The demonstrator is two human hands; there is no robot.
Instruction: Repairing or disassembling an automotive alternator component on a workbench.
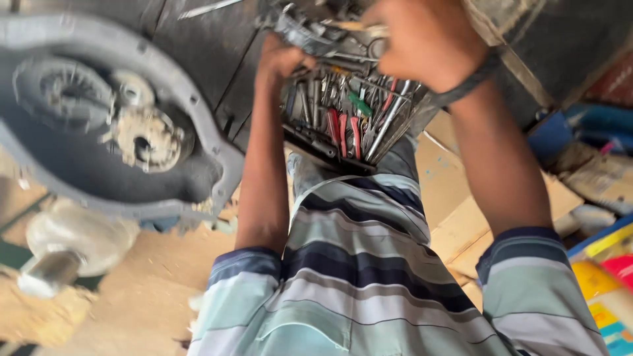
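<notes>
Both my arms, in striped short sleeves, reach into an open dark toolbox (315, 146) crammed with several metal tools. Red-handled pliers (343, 132) and a green-handled screwdriver (361, 104) lie among wrenches. My left hand (282, 60) is curled at the box's far left, closed around a grey metal tool (304, 36). My right hand (422, 41), with a dark band on its wrist, hovers over the far side, its fingers closed on a pale-handled tool (359, 27). The picture is blurred, so both grips are hard to make out.
A large dark round machine housing (125, 125) with a worn hub fills the left. Below it sits a pale metal cylinder part (72, 240). Flattened cardboard (461, 217) covers the floor. Blue items (593, 125) and colourful containers (606, 277) crowd the right edge.
</notes>
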